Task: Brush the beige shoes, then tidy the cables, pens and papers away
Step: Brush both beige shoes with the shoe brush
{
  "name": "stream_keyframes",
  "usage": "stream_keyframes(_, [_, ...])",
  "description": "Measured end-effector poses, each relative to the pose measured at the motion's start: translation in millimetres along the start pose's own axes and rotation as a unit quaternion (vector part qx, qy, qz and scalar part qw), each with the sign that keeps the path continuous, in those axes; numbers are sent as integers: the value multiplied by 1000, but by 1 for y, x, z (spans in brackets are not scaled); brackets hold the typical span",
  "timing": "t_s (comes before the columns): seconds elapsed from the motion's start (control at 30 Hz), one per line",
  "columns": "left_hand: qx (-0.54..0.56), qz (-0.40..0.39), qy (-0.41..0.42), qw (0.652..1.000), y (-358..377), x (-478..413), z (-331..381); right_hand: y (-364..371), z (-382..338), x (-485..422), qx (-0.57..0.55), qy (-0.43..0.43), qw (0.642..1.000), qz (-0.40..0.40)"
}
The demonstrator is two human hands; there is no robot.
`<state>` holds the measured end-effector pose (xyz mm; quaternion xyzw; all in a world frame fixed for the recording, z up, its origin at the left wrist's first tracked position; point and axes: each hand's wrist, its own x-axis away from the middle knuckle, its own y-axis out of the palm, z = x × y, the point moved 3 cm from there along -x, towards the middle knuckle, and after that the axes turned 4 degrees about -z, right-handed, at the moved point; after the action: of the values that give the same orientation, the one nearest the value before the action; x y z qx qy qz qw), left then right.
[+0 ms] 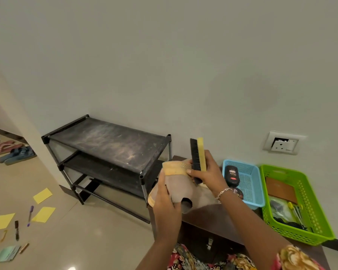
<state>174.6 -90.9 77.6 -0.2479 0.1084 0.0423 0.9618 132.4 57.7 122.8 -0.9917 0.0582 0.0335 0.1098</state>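
Head view: left hand [167, 193] clasped around beige shoe [180, 189], held up over dark cabinet top [213, 217], yellow-trimmed sole edge toward the left and top. Right hand [208, 172] gripping brush [197, 160] by its yellow back, black bristles turned left and touching the shoe's upper end. Bracelet [223, 191] on the right wrist. Behind the hands, on the cabinet top: blue basket [251, 191] holding a black polish bottle [231, 175]; just beside it to the right, green basket [308, 193] with a brown flat item and dark tangled contents, not identifiable in detail. Black shoe rack [107, 151] against the wall, to the left of the cabinet. On the floor at lower left, well apart from the hands: yellow papers [43, 195], purple pen [30, 215], black pen [17, 229]. Wall socket [284, 143] above the baskets.
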Motion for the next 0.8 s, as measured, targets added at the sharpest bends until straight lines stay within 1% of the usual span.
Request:
stream_keyframes(0.1, [6,25,-44,999,2,16,-5,21,-1,-9,99,-6,992,-78])
stream_keyframes(0.2, [14,37,-93,995,10,30,-20,40,6,-9,130,5,982,-139])
stream_keyframes(0.3, [-7,15,-148,989,17,40,-38,52,22,-5,134,16,978,-161])
stream_keyframes(0.37, [-49,-7,-173,984,17,45,-48,56,31,-2,142,18,975,-169])
stream_keyframes(0.43, [-93,-17,-166,982,15,47,-54,60,40,1,145,27,972,-182])
stream_keyframes(0.57, [-172,-52,-87,980,23,43,-74,65,59,5,174,50,961,-210])
stream_keyframes(0.63, [-225,-70,-55,970,26,38,-84,68,64,7,176,57,958,-218])
stream_keyframes(0.7, [-278,-84,-42,956,27,34,-86,70,67,7,179,62,956,-222])
stream_keyframes(0.8, [-305,-115,-53,944,32,29,-94,64,75,12,144,85,964,-207])
